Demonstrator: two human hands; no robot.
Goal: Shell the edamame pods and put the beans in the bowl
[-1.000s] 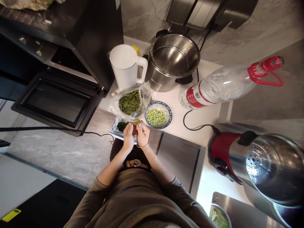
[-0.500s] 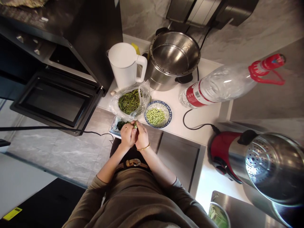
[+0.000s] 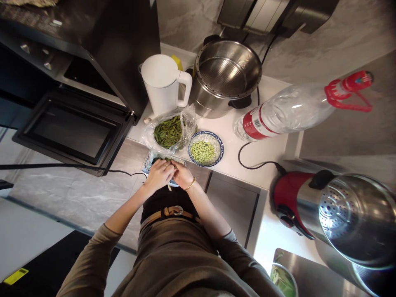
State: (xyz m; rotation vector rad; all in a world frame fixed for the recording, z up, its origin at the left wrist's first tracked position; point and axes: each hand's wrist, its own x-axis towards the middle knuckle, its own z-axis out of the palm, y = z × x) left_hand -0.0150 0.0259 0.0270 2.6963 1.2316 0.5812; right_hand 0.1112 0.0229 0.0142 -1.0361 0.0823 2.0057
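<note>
Your left hand [image 3: 158, 175] and right hand [image 3: 183, 175] meet, curled | grasp: can't tell | best work low over the tray [image 3: 146, 168]

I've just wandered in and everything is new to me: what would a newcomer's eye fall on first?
Most likely it is the big clear bottle with its red cap, right of the steel pot as pictured. Next comes the blue-rimmed bowl of pale green beans, beside a plastic bag of darker pods. Then come the person's fingers, close together over a tray.
</note>
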